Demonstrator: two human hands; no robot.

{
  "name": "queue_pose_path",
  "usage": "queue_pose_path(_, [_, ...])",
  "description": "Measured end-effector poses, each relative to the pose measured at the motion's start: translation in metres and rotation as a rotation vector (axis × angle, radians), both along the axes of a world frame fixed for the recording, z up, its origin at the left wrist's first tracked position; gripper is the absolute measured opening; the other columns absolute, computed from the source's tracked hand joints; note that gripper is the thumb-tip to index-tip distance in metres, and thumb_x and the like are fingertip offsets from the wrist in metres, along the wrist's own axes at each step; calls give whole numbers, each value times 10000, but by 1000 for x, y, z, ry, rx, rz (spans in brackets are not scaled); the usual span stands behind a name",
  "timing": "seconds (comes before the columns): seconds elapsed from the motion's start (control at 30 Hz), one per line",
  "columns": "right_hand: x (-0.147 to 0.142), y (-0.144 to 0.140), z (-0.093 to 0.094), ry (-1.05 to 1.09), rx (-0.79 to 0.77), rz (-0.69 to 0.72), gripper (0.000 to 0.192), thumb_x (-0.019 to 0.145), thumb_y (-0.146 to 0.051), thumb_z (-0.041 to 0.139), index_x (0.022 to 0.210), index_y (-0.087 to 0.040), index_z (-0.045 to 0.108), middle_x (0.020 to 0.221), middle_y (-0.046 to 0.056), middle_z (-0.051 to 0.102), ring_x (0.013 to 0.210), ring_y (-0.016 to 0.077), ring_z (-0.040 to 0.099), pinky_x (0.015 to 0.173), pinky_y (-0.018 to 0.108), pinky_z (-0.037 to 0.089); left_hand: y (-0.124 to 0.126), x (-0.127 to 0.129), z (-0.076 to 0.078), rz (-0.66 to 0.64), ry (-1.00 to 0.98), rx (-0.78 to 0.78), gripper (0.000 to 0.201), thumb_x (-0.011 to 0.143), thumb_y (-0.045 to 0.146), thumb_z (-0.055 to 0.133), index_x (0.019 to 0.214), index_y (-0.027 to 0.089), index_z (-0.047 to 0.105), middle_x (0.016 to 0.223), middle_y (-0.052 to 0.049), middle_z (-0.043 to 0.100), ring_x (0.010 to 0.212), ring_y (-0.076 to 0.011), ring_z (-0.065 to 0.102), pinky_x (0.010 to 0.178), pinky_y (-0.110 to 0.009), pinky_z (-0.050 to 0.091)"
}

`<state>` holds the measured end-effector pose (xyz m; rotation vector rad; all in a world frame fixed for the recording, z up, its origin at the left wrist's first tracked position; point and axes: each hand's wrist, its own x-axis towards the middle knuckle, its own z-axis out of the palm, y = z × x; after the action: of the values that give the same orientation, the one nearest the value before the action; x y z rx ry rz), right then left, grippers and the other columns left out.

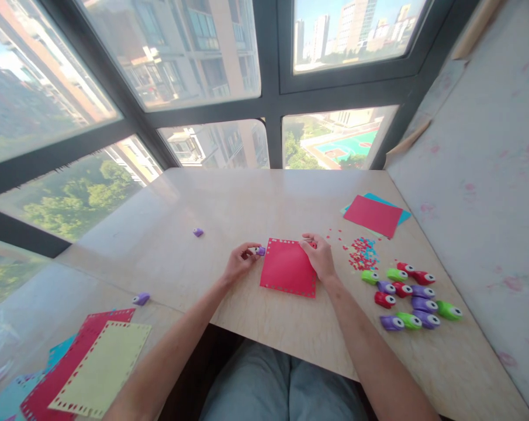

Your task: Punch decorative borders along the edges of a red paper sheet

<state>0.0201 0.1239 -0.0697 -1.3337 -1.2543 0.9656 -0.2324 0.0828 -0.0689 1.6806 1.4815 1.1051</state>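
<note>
Light wood desk (246, 199) by window. On it: red punched sheet (288, 268) at centre; red/blue sheets (373, 214) far right; confetti bits (363, 252); cluster of green, purple & red punches (411, 295) near right; single purple punches (198, 232) (141, 299) left; stack of punched sheets (84, 365) bottom left.

Bright daylight through the windows (176, 52) (edges bend outward)
</note>
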Motion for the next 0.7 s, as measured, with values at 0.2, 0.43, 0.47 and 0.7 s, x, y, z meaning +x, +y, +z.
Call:
queue_pose_path(0.2, [1,-2,2,-9,21,-13,338,707,-414,591,947,-183,651,858,95,712,804,248,655,803,390,495,-1,0,2,-50,7,-19,304,801,339,650,1044,161,688,654,-11,603,598,-115,523,548,-206,398])
queue_pose_path(0.43, [-1,-1,1,-85,66,6,329,730,-408,543,948,-185,647,851,96,710,821,251,659,824,389,478,-1,1,5,-53,11,-5,312,796,345,659,1047,161,691,645,-8,600,583,-113,523,536,-200,405])
queue_pose_path(0.47, [-1,-1,0,-88,66,6,333,731,-406,540,954,-183,647,858,98,710,827,253,659,828,393,475,-1,1,5,-58,15,-9,311,797,344,657,1047,163,692,639,-5,595,577,-113,516,530,-200,397])
queue_pose_path(0.7, [1,1,-1,-64,49,-4,349,719,-420,549,956,-184,648,881,96,712,837,250,653,832,390,481,-1,1,5,-80,0,-34,325,785,368,673,1029,154,696,609,9,562,552,-101,473,511,-195,358])
